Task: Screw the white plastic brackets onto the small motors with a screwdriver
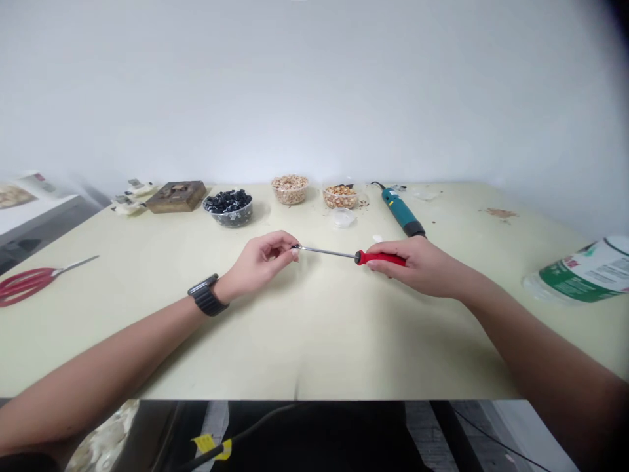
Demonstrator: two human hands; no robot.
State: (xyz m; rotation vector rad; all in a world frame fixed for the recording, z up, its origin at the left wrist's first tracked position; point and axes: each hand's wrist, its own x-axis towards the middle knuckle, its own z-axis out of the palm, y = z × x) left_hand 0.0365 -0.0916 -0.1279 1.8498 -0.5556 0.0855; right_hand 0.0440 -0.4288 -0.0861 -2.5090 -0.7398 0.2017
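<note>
A screwdriver [334, 254] with a red handle and a thin steel shaft lies level across the middle of the view, above the pale table [314, 328]. My right hand [413, 263] wraps the red handle and hides its rear end. My left hand [260, 257] pinches the shaft's tip between thumb and fingertips. Something small and shiny shows at that tip, too small to identify. A black link watch band [207, 295] circles my left wrist.
Along the table's far side stand a dark wooden block [175, 196], a bowl of black pieces [228, 207], two bowls of tan granules [289, 189], and a teal corded power tool [401, 212]. Red-handled scissors [34, 284] lie left. A labelled plastic container [584, 272] lies right.
</note>
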